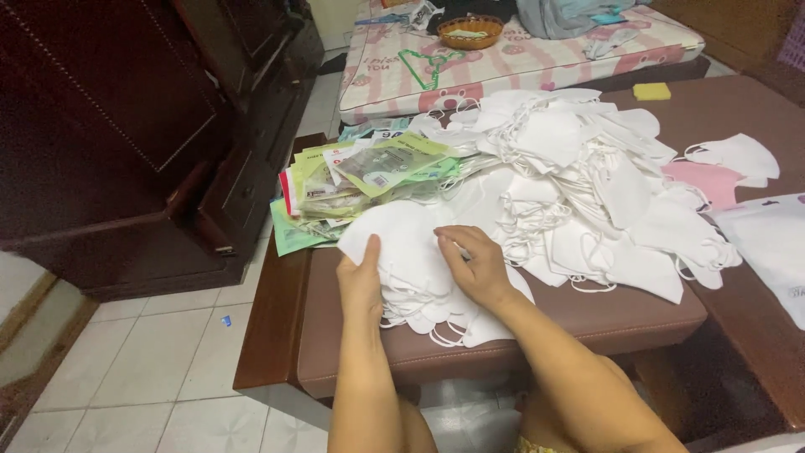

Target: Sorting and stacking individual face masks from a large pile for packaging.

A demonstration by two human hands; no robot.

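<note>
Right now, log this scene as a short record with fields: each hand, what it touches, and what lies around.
left hand: flat on the near edge of a stack of white face masks
right hand: resting on the same stack, fingers curled on top
surface: brown padded bench
behind stack: big loose pile of white masks
left of pile: green and clear packets
right side: one pink mask
far back: woven basket on a patterned mattress
</note>
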